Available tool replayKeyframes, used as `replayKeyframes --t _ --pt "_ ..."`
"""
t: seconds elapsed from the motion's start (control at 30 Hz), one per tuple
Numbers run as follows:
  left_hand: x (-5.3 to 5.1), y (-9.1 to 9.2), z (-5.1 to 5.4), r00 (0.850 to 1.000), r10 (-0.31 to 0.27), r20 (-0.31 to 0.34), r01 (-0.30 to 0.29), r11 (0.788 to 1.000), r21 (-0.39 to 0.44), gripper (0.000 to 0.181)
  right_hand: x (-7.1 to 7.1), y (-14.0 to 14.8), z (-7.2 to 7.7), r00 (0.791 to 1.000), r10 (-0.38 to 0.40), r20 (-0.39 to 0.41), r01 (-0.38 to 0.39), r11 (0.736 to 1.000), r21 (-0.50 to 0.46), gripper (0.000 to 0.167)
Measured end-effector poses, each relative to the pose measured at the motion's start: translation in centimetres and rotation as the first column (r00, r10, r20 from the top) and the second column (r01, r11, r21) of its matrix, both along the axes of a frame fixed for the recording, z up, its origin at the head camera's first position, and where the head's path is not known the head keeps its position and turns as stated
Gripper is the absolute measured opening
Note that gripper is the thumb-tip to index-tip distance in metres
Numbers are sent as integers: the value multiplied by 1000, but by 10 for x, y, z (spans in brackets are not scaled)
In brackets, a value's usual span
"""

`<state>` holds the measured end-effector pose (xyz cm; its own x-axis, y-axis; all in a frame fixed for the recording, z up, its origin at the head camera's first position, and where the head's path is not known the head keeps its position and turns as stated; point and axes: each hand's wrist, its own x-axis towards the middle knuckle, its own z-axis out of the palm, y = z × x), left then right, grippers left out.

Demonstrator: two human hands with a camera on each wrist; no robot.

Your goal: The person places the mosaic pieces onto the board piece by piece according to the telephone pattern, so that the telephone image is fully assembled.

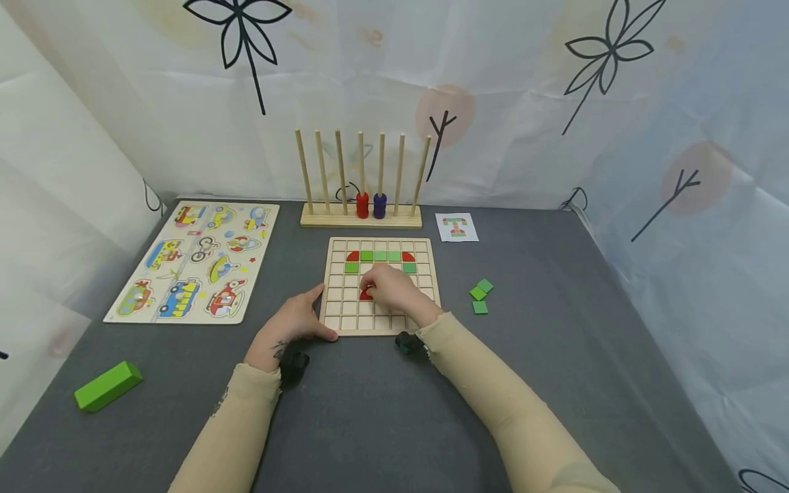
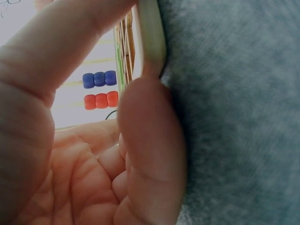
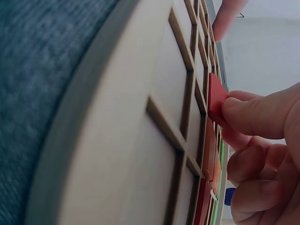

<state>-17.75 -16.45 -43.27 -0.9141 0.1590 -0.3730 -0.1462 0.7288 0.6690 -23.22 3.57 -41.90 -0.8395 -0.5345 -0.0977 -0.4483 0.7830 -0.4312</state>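
In the head view a wooden grid board [image 1: 333, 315] lies mid-table, with red and green tiles near its top. My right hand [image 1: 397, 291] is over the board's middle. Its thumb and finger pinch a red tile [image 3: 216, 98], tilted at the edge of a cell in the right wrist view. An orange tile [image 3: 209, 150] and another red tile [image 3: 201, 204] lie in cells beside it. At the board's front left corner my left hand [image 1: 292, 325] rests, fingers spread. Its thumb [image 2: 147, 117] touches the front edge, and a finger reaches along the left side.
Several loose green tiles [image 1: 480, 307] lie right of the board, below a small pattern card [image 1: 457, 227]. Behind stands a peg rack [image 1: 360, 218] with red and blue beads. At the left are a picture puzzle board [image 1: 185, 274] and a green block [image 1: 107, 386].
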Motion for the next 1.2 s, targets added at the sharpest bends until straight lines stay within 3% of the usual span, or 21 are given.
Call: replayKeyframes --t 0.2,0.33,0.4,0.5,0.6,0.7,0.8,0.87,1.07,1.2 --pt "-1 0 -2 1000 -5 -7 5 1000 -7 117 3 5 2 1000 10 -9 -10 1000 29 25" --pt "-1 0 -3 1000 1 -5 -1 1000 -1 119 6 18 9 998 -60 35 64 990 -125 29" --pt "0 0 -3 1000 4 -4 -4 1000 5 119 7 30 14 993 -87 77 105 959 -265 31" --pt "0 0 -3 1000 5 -7 -4 1000 16 118 6 54 19 987 -94 133 143 891 -432 35" --pt "1 0 -3 1000 7 -8 -7 1000 23 117 3 83 23 975 -119 187 200 837 -509 40" --pt "1 1 -2 1000 12 -4 -12 1000 28 117 -1 115 27 963 -169 209 256 817 -517 42" --pt "1 1 -3 1000 13 0 -13 1000 25 117 -4 148 29 957 -204 207 281 829 -484 42" --pt "1 1 -3 1000 16 9 -16 1000 23 118 -6 168 30 955 -222 198 289 854 -433 41" --pt "1 1 -3 999 26 18 -26 999 19 118 -16 207 25 954 -244 174 272 950 -155 45" --pt "1 1 -3 999 32 16 -32 999 26 117 -19 217 17 964 -197 180 203 979 -14 49"
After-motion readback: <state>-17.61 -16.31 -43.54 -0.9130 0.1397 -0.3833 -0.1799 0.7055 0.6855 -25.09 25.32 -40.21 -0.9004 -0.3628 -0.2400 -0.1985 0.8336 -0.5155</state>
